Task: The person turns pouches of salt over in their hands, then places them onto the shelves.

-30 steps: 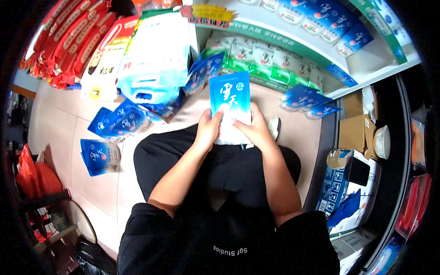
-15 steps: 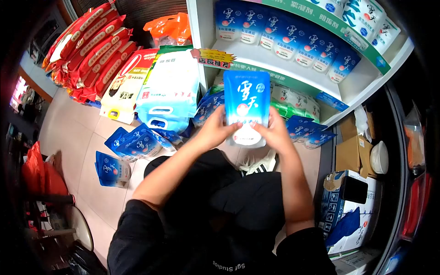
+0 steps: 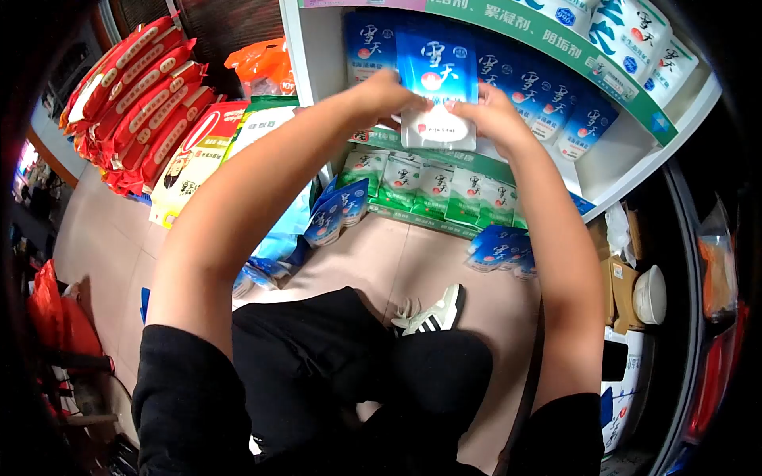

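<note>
A blue and white pouch (image 3: 438,75) is held upright between my two hands, in front of the shelf holding similar blue pouches (image 3: 587,131). My left hand (image 3: 389,97) grips its left edge, with the thumb on its front. On the right edge my right hand (image 3: 488,115) is closed round it, thumb also on the front. The pouch overlaps the shelf's row and front edge; whether its base touches the shelf is hidden. Below, green and white pouches (image 3: 435,190) stand on the lowest shelf.
Blue pouches lie on the floor by the shelf, a group at the left (image 3: 337,213) and another at the right (image 3: 504,247). Red packs (image 3: 131,103) are stacked at the far left. A cardboard box (image 3: 623,285) and white bowl (image 3: 649,295) are at the right.
Both hands have carried the pouch up and forward, from above my lap to the blue pouches' shelf. My arms are stretched out further, and the view has shifted.
</note>
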Action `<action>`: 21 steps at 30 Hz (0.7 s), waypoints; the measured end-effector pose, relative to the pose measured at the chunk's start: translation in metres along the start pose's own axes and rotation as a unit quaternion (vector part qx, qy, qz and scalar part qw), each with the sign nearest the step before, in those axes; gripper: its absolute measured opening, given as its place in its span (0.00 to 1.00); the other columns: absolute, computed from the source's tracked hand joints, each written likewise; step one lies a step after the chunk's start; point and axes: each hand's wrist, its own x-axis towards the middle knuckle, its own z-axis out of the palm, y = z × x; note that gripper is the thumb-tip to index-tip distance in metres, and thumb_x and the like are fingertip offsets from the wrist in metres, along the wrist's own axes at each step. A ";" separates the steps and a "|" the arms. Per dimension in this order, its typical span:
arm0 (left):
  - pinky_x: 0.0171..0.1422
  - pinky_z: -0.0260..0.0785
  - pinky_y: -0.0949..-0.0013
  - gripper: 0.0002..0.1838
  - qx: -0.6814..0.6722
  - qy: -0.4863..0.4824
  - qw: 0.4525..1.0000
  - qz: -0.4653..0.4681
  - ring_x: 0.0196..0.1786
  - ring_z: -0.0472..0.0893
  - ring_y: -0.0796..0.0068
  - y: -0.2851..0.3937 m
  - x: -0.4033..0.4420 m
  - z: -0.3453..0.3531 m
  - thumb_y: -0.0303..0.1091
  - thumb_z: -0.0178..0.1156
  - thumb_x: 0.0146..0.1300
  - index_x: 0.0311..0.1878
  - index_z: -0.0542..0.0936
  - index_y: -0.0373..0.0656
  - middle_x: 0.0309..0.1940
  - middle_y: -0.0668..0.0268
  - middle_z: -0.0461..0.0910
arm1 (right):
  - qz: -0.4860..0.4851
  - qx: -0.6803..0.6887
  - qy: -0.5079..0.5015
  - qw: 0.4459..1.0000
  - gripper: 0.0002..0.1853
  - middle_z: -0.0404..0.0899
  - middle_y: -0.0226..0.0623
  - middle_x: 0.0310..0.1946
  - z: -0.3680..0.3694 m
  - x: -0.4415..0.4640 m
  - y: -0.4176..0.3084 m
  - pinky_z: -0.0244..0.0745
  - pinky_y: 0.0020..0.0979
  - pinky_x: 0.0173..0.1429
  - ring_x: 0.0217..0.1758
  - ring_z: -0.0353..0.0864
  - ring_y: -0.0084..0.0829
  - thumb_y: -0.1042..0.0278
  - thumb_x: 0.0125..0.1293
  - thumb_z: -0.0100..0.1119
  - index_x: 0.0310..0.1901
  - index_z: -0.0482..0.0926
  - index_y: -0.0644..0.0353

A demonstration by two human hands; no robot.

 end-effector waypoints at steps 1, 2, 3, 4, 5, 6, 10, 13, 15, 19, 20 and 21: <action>0.40 0.74 0.61 0.24 0.024 0.017 1.000 0.000 0.39 0.78 0.61 0.005 0.008 -0.001 0.35 0.65 0.47 0.46 0.70 0.32 0.38 0.52 0.76 | 0.008 -0.033 0.012 0.999 0.24 0.76 0.41 0.39 -0.002 0.016 0.003 0.73 0.28 0.36 0.38 0.77 0.30 0.67 0.48 0.63 0.47 0.69 0.66; 0.39 0.75 0.60 0.25 0.049 0.034 0.998 -0.002 0.39 0.78 0.59 0.009 0.015 -0.002 0.34 0.65 0.47 0.46 0.69 0.30 0.38 0.51 0.76 | -0.003 -0.041 0.032 0.999 0.24 0.76 0.42 0.39 -0.004 0.027 0.008 0.73 0.29 0.37 0.38 0.77 0.31 0.68 0.48 0.63 0.47 0.69 0.66; 0.39 0.75 0.59 0.26 0.051 0.022 0.998 0.015 0.41 0.78 0.56 0.009 0.024 -0.006 0.34 0.65 0.47 0.45 0.68 0.27 0.38 0.49 0.75 | 0.001 -0.040 0.031 0.999 0.24 0.76 0.42 0.39 -0.005 0.039 0.013 0.73 0.29 0.37 0.38 0.77 0.31 0.68 0.48 0.63 0.47 0.69 0.66; 0.40 0.75 0.60 0.25 0.067 0.032 0.997 0.016 0.41 0.78 0.58 0.009 0.034 -0.007 0.34 0.64 0.48 0.45 0.69 0.29 0.38 0.51 0.76 | -0.010 -0.068 0.047 0.997 0.25 0.76 0.43 0.39 -0.006 0.053 0.018 0.72 0.29 0.39 0.39 0.77 0.32 0.68 0.47 0.64 0.47 0.69 0.67; 0.40 0.75 0.60 0.24 0.105 0.034 0.994 0.013 0.41 0.78 0.60 0.008 0.043 -0.009 0.34 0.64 0.48 0.45 0.70 0.31 0.38 0.52 0.76 | -0.021 -0.097 0.064 0.993 0.26 0.76 0.44 0.39 -0.008 0.066 0.023 0.72 0.30 0.41 0.40 0.77 0.33 0.68 0.47 0.64 0.48 0.69 0.67; 0.41 0.75 0.61 0.23 0.142 0.034 0.989 0.010 0.41 0.78 0.61 0.008 0.053 -0.011 0.35 0.64 0.48 0.45 0.70 0.32 0.38 0.53 0.77 | -0.017 -0.098 0.065 0.993 0.26 0.76 0.44 0.39 -0.008 0.077 0.028 0.72 0.30 0.41 0.40 0.77 0.33 0.68 0.47 0.64 0.48 0.69 0.67; 0.40 0.73 0.66 0.16 0.174 0.064 0.983 -0.012 0.40 0.79 0.68 -0.004 0.091 -0.017 0.35 0.60 0.52 0.42 0.74 0.37 0.37 0.58 0.78 | -0.067 -0.167 0.106 0.978 0.23 0.77 0.46 0.38 -0.002 0.098 0.040 0.71 0.30 0.43 0.40 0.78 0.35 0.65 0.45 0.66 0.43 0.72 0.68; 0.41 0.74 0.60 0.14 0.181 0.100 0.978 -0.036 0.41 0.79 0.62 -0.017 0.124 -0.021 0.31 0.56 0.54 0.45 0.75 0.38 0.40 0.55 0.77 | -0.059 -0.303 0.196 0.931 0.24 0.76 0.51 0.37 0.000 0.124 0.055 0.71 0.33 0.45 0.41 0.77 0.40 0.60 0.44 0.66 0.40 0.73 0.69; 0.39 0.75 0.62 0.15 0.179 0.055 0.981 -0.042 0.41 0.78 0.62 -0.028 0.145 -0.035 0.32 0.54 0.55 0.45 0.74 0.36 0.40 0.56 0.77 | -0.051 -0.347 0.208 0.913 0.25 0.76 0.52 0.37 0.003 0.122 0.057 0.71 0.34 0.45 0.41 0.77 0.42 0.58 0.45 0.65 0.39 0.73 0.69; 0.29 0.76 0.68 0.12 0.178 0.039 0.983 -0.014 0.34 0.80 0.64 -0.032 0.154 -0.041 0.29 0.55 0.52 0.38 0.75 0.31 0.36 0.56 0.78 | -0.074 -0.406 0.230 0.881 0.26 0.75 0.55 0.37 0.004 0.121 0.062 0.70 0.37 0.44 0.41 0.76 0.47 0.53 0.46 0.62 0.39 0.72 0.70; 0.29 0.76 0.68 0.13 0.170 0.016 0.985 0.001 0.34 0.80 0.64 -0.036 0.159 -0.043 0.31 0.55 0.53 0.39 0.75 0.31 0.36 0.55 0.78 | -0.089 -0.415 0.240 0.873 0.27 0.75 0.55 0.37 0.004 0.120 0.064 0.70 0.37 0.44 0.41 0.76 0.47 0.53 0.46 0.63 0.39 0.72 0.70; 0.29 0.76 0.68 0.13 0.172 0.015 0.985 0.000 0.34 0.80 0.64 -0.035 0.160 -0.041 0.31 0.55 0.53 0.39 0.75 0.31 0.36 0.55 0.78 | -0.088 -0.413 0.241 0.874 0.27 0.75 0.55 0.37 0.004 0.119 0.065 0.70 0.37 0.44 0.41 0.76 0.47 0.53 0.46 0.63 0.39 0.72 0.70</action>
